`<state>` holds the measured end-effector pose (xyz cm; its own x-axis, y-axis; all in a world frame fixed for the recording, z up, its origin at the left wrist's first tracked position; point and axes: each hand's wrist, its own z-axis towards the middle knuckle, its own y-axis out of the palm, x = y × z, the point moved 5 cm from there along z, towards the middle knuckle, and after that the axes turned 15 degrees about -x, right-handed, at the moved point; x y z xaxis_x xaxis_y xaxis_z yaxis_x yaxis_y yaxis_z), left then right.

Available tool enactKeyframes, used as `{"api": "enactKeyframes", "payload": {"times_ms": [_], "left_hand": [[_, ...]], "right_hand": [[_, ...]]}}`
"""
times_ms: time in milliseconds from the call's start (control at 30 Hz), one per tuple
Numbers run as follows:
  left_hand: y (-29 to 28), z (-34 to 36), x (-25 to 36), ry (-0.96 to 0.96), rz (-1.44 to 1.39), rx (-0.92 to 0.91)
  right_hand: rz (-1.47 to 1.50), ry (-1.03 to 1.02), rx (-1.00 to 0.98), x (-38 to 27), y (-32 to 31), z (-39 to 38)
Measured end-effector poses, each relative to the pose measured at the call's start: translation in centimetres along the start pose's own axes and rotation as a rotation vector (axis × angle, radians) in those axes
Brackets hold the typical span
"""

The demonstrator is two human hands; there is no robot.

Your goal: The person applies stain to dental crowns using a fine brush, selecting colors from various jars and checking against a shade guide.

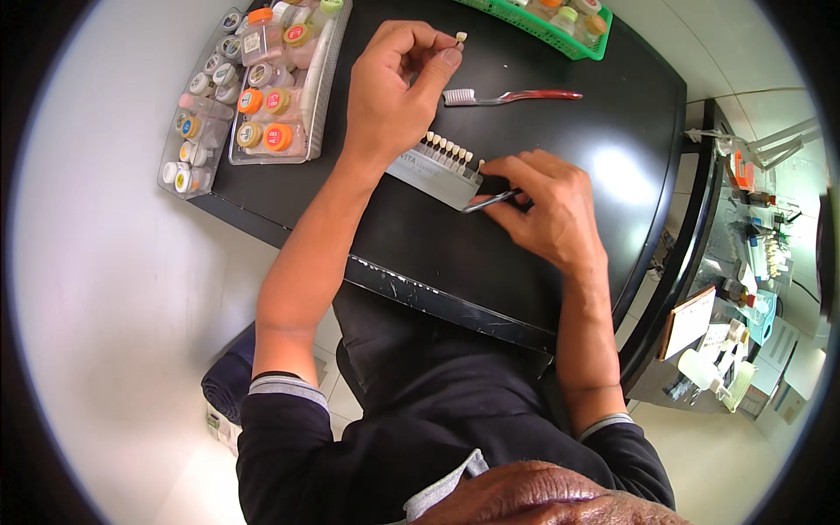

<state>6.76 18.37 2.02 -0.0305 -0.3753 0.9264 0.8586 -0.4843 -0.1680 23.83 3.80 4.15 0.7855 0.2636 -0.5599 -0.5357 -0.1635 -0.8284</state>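
My left hand (394,83) is raised over the table, closed, with thumb and index finger pinching a small tooth-shaped shade tab (461,38). Below it lies a silver tooth shade guide (426,178), a row of cream tabs standing along its far side. My right hand (551,206) is closed at the guide's right end, index finger by the last tab and thumb lower down. A slim dark piece with a shiny edge (492,201) runs between that thumb and the fingers; its kind is unclear. Beyond the guide rests a red-handled toothbrush (516,96) with white bristles.
Clear bins (313,105) of small capped jars stand at the left edge of the black table (411,241). A green basket (560,39) with more bottles is at the far edge. To the right, a cluttered side bench (709,271) holds bottles, papers and tools.
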Motion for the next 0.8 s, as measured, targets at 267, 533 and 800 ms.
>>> {"api": "enactKeyframes", "payload": {"times_ms": [267,533,800], "left_hand": [[-0.3,-0.6,-1.4,-0.107,-0.149,-0.018],[-0.5,-0.6,-1.5,-0.123,-0.166,-0.039],[-0.4,-0.5,-1.5,-0.134,-0.251,-0.05]], "right_hand": [[-0.115,0.055,-0.02,-1.3,2.7,0.5],[-0.083,0.107,-0.086,-1.7,2.4,0.7],[0.008,0.155,-0.064,-1.4,1.5,0.7]]}}
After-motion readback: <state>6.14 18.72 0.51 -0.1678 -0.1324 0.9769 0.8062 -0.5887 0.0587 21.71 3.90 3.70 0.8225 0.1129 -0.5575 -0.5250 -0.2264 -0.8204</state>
